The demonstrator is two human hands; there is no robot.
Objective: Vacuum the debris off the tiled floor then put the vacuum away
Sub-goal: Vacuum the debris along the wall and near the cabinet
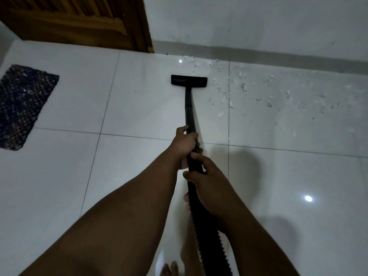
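Observation:
A black vacuum wand (189, 108) runs from my hands out to its flat floor head (188, 81), which rests on the white tiled floor (139, 100). My left hand (184, 144) is shut around the wand further up. My right hand (207, 186) grips it just behind, where the ribbed black hose (211, 240) begins and trails down past my body. Small pale scraps of debris (243, 87) lie scattered to the right of the head, from the wall base out across the tiles. The vacuum body is out of view.
A dark woven mat (22, 104) lies at the left edge. A wooden door (79, 18) stands at the back left, and a white wall with a grey skirting (258, 54) runs along the back. My bare foot (169, 268) shows at the bottom.

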